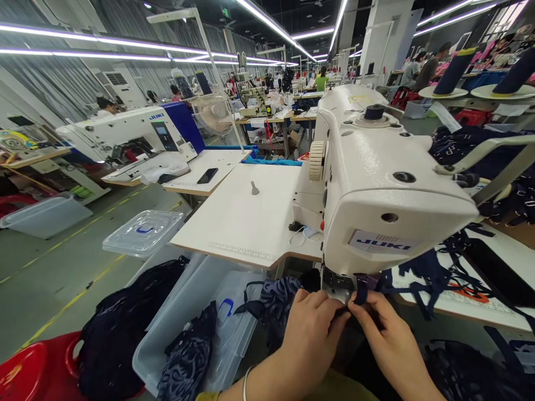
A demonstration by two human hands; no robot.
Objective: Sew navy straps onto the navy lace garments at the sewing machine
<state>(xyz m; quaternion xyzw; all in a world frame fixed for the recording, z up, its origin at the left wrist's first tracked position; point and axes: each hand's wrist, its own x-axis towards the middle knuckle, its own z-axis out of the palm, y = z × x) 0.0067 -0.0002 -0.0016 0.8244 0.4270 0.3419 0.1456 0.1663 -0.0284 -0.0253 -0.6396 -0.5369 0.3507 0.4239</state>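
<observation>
Below the head of the white sewing machine [376, 211], my two hands are close together at the needle area. My right hand [387, 331] pinches a navy strap [361, 291] between thumb and fingers. Thumb and fingers closed, my left hand [311, 323] grips the edge of dark navy fabric beside the presser foot; the exact edge is hidden by my fingers. A navy patterned garment [278, 306], which looks like a bra, hangs just left of my left hand. The needle itself is hidden.
A clear plastic bin [196, 328] with a patterned garment stands lower left, near a red stool [37, 367] and a dark fabric pile [125, 323]. The white table [251, 217] bears a small grey metal piece [254, 188]. Navy straps [430, 275] lie at right.
</observation>
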